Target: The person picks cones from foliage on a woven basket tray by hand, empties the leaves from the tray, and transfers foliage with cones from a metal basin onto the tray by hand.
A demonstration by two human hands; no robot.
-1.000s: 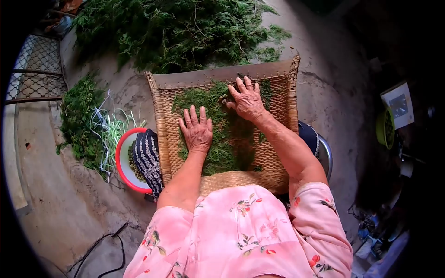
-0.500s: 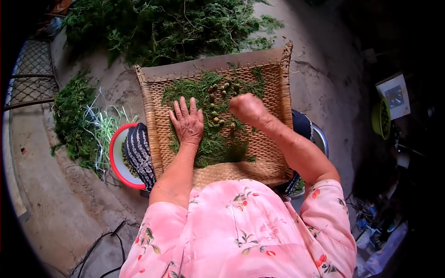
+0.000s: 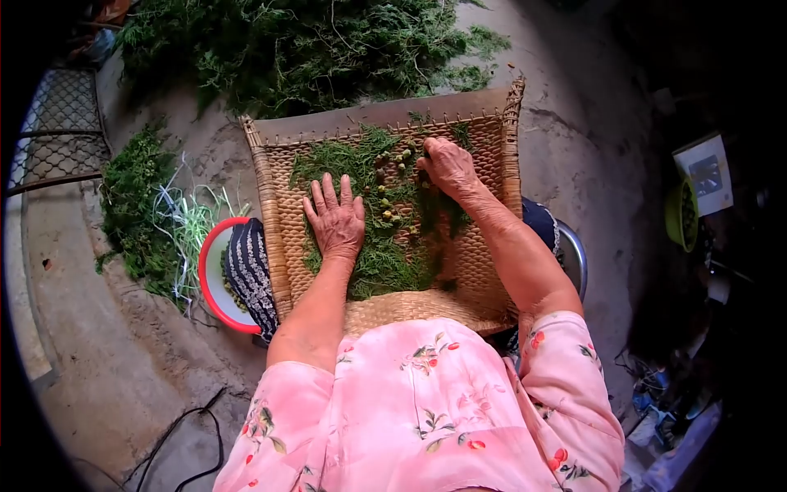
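Head view: left hand (image 3: 336,225) flat on feathery sprigs (image 3: 385,275), right hand (image 3: 448,166) curled, grasp untellable, toward woven basket (image 3: 275,225)'s far edge; apparently sorting cones (image 3: 385,202), next needing fingertip pinch.

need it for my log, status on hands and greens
Left hand open, flat on greens. Right hand curled beside pods, grip unclear. Nothing visibly blocking the tray.

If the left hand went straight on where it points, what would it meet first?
The left hand would likely meet the green leafy sprigs ahead on the woven tray, though depth is unclear.
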